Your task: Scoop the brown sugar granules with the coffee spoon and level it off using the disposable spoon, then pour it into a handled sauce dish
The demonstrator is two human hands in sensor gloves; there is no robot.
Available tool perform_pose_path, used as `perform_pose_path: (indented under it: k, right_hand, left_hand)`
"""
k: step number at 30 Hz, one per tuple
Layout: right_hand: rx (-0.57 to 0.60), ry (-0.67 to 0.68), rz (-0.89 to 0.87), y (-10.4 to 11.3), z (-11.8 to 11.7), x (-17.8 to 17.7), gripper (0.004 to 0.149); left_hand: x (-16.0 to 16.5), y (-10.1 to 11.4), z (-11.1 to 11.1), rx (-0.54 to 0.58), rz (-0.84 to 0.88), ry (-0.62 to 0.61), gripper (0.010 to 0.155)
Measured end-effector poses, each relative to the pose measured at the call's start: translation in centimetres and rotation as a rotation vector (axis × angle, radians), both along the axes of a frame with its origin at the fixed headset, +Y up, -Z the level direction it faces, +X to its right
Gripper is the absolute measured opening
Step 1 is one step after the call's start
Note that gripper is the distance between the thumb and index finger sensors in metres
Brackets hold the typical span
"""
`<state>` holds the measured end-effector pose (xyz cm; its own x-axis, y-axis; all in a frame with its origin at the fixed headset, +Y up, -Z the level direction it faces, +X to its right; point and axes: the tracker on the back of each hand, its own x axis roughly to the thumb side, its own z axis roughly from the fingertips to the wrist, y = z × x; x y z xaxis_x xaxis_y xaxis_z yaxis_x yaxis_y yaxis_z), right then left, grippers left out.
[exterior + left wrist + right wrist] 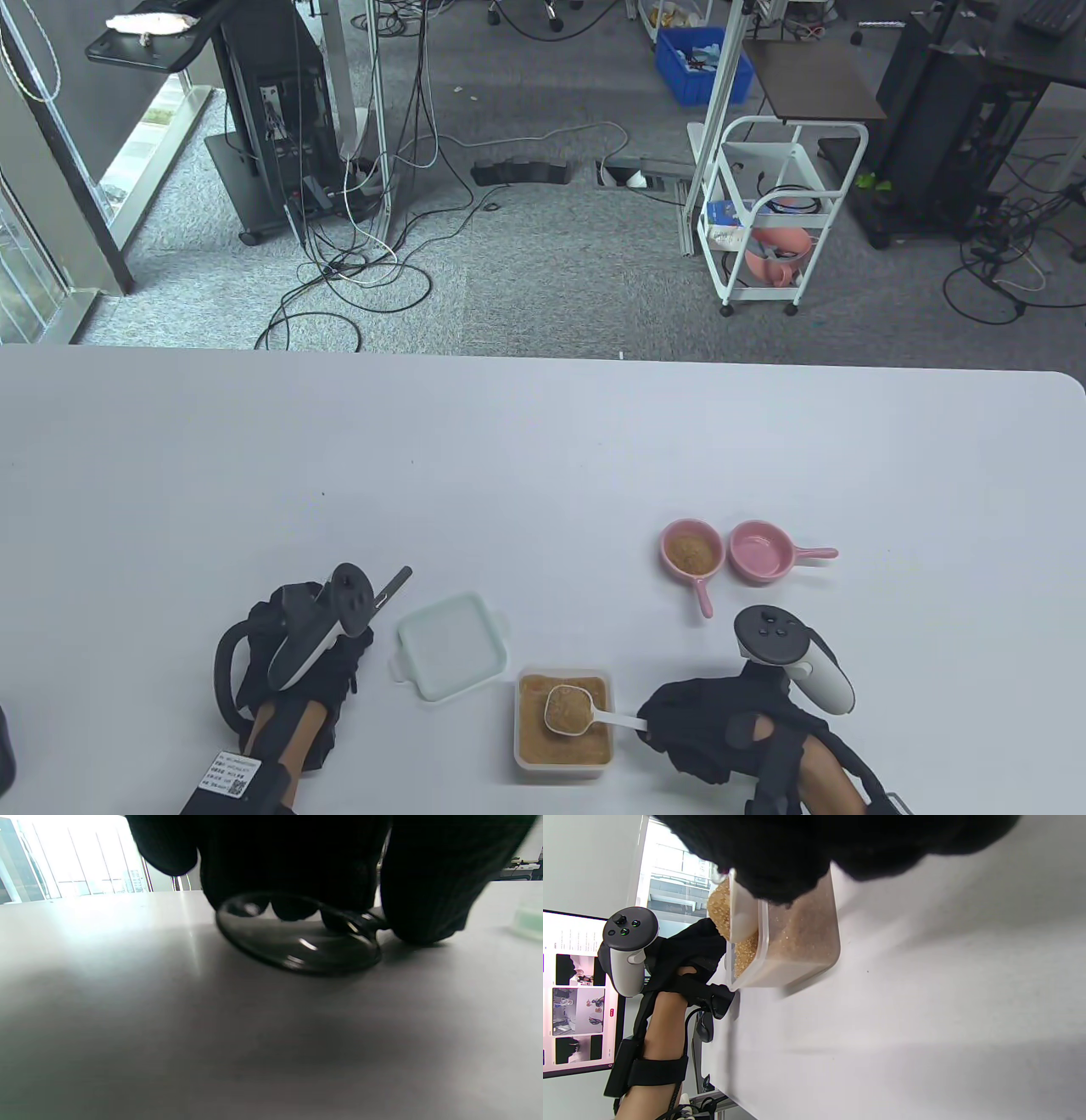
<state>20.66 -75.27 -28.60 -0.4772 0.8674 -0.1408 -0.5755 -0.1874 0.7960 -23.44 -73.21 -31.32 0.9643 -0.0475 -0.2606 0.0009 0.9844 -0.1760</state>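
A heaped coffee spoon (570,710) is gripped by the right hand (721,730) over the sugar box (564,758). Left of the box, well apart, the disposable spoon (392,587) is pinched by the left hand (305,658), handle pointing away from the person.

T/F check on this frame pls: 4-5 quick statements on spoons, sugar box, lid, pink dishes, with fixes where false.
1. The coffee spoon, held by the right hand, carries a heap of brown sugar over the sugar box. True.
2. Both pink sauce dishes are empty. False: the left dish holds brown sugar; only the right dish is empty.
3. The lid is on the sugar box. False: it lies on the table to the box's left, and the box is open.
4. The left hand is over the disposable spoon, which is down at the table. True.
5. The disposable spoon is levelling the scoop. False: it is well left of the box, apart from the coffee spoon.
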Motion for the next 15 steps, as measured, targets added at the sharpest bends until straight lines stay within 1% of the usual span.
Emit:
perform_pose_path:
  k: [10, 13, 15]
  right_hand:
    - [-0.001, 0.0, 0.001, 0.03, 0.01, -0.03, 0.043]
    - [-0.003, -0.003, -0.004, 0.06, 0.01, -0.01, 0.043]
    - [-0.002, -0.006, -0.007, 0.19, 0.03, 0.05, 0.043]
  left_hand:
    - [0.36, -0.2, -0.16, -0.01, 0.017, -0.039, 0.042]
    - [0.66, -0.01, -0.03, 0.004, -0.012, -0.071, 0.041]
    - [0.74, 0.59, 0.13, 0.042, -0.022, -0.075, 0.041]
